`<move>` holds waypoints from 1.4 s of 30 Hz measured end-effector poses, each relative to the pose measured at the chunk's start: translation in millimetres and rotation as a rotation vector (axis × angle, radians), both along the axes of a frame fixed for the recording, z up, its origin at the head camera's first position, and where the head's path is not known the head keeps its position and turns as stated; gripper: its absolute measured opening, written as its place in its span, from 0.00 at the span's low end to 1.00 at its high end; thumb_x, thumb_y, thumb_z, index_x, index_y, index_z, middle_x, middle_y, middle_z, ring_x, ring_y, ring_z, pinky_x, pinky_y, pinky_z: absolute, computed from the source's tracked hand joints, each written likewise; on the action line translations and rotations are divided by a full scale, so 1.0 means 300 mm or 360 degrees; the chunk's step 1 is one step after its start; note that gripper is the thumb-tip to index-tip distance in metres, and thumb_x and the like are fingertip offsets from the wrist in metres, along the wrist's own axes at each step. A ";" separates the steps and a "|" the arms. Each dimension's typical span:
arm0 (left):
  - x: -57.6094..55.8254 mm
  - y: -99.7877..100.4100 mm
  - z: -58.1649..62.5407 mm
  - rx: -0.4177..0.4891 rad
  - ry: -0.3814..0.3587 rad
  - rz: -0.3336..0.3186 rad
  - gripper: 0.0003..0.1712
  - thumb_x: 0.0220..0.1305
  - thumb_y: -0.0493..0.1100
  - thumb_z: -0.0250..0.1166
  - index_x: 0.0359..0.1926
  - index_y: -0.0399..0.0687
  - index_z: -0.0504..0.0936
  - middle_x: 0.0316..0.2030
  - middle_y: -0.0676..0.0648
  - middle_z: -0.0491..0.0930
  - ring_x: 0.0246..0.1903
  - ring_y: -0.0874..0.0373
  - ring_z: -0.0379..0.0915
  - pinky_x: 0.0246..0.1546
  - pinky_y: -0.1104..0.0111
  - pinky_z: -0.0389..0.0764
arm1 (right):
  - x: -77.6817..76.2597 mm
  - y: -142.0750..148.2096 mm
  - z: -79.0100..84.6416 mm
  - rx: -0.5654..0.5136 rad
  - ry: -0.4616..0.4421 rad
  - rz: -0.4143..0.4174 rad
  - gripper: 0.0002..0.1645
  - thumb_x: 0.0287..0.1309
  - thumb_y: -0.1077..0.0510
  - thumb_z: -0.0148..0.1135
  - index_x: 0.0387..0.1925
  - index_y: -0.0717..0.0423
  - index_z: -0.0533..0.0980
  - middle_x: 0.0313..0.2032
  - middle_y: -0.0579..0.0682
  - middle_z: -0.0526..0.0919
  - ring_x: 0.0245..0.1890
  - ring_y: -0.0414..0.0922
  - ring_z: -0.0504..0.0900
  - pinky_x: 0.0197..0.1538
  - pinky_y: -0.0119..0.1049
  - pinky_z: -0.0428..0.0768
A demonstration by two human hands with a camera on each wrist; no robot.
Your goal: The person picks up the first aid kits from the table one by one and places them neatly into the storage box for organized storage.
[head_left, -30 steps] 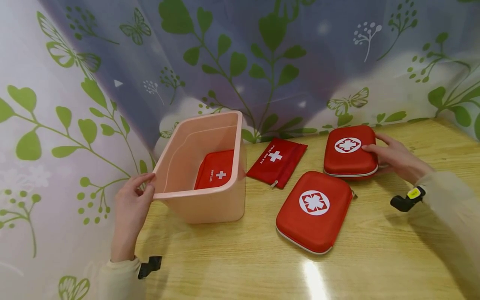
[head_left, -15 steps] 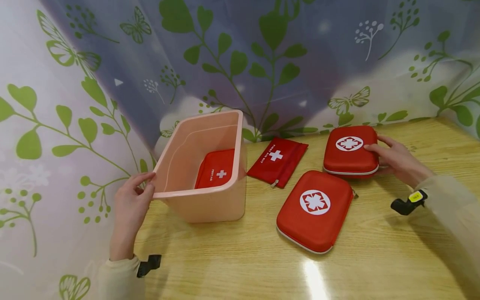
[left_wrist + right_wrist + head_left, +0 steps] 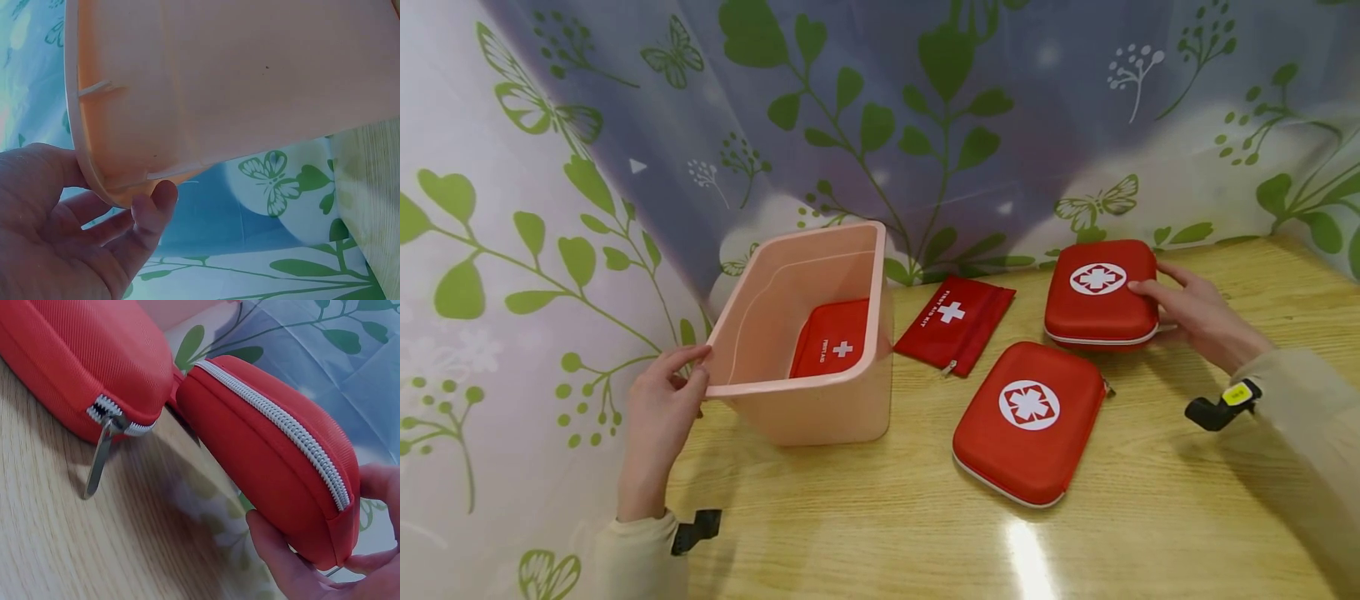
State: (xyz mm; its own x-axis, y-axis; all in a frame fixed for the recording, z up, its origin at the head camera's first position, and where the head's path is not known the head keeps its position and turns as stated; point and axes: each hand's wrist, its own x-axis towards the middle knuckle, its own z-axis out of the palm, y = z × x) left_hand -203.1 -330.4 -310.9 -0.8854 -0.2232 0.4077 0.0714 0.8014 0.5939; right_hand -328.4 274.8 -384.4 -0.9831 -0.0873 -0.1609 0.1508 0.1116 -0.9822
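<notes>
At the near left corner of a pink plastic bin (image 3: 820, 408), my left hand (image 3: 662, 408) pinches the rim between thumb and fingers. My right hand (image 3: 1202, 317) grips the right end of a red hard first aid case (image 3: 1101, 308) with a white cross emblem; in the right wrist view this zippered case (image 3: 269, 456) is tilted, its near end off the table. A second, similar red case (image 3: 1030, 458) lies flat in front of it, its zipper pull (image 3: 99, 459) hanging at one corner. Inside the bin rests a red first aid pouch (image 3: 831, 337), partly hidden by the bin wall.
A flat red first aid kit pouch (image 3: 958, 321) with a zipper lies on the wooden table (image 3: 865, 525) between the bin and the cases. Curtains (image 3: 880, 125) printed with green leaves and butterflies hang behind the table and along its left side.
The case in my right hand has risen slightly, its far edge now higher than before. My left hand stays on the bin's rim, and the other things have not moved.
</notes>
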 end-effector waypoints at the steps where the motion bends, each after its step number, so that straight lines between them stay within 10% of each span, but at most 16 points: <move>1: 0.000 -0.001 0.000 0.0015 -0.0003 -0.0009 0.19 0.69 0.40 0.55 0.56 0.43 0.83 0.51 0.45 0.80 0.17 0.54 0.73 0.16 0.70 0.74 | 0.001 -0.002 0.004 0.0011 0.0010 -0.0004 0.56 0.66 0.41 0.58 0.78 0.51 0.35 0.33 0.27 0.78 0.32 0.38 0.86 0.37 0.42 0.85; 19: 0.006 -0.002 0.010 0.0139 -0.0072 -0.0062 0.20 0.70 0.41 0.55 0.60 0.42 0.80 0.51 0.42 0.78 0.16 0.56 0.74 0.14 0.67 0.71 | 0.030 -0.043 0.068 -0.0062 0.0070 -0.0011 0.56 0.66 0.42 0.58 0.78 0.50 0.34 0.37 0.29 0.78 0.33 0.37 0.85 0.37 0.40 0.85; 29: 0.002 0.002 0.015 0.0092 -0.0061 -0.0058 0.20 0.70 0.41 0.55 0.59 0.40 0.80 0.52 0.41 0.77 0.16 0.55 0.74 0.15 0.67 0.74 | 0.039 -0.067 0.096 -0.0010 0.0101 -0.0018 0.56 0.66 0.39 0.56 0.78 0.47 0.32 0.67 0.61 0.57 0.34 0.34 0.84 0.38 0.38 0.84; 42: 0.007 0.001 0.005 0.0111 -0.0054 -0.0081 0.20 0.70 0.40 0.54 0.59 0.39 0.79 0.56 0.42 0.76 0.16 0.53 0.74 0.16 0.67 0.75 | 0.056 -0.096 0.124 -0.0096 0.0072 -0.0023 0.55 0.66 0.42 0.58 0.78 0.48 0.34 0.61 0.52 0.64 0.34 0.35 0.84 0.36 0.38 0.84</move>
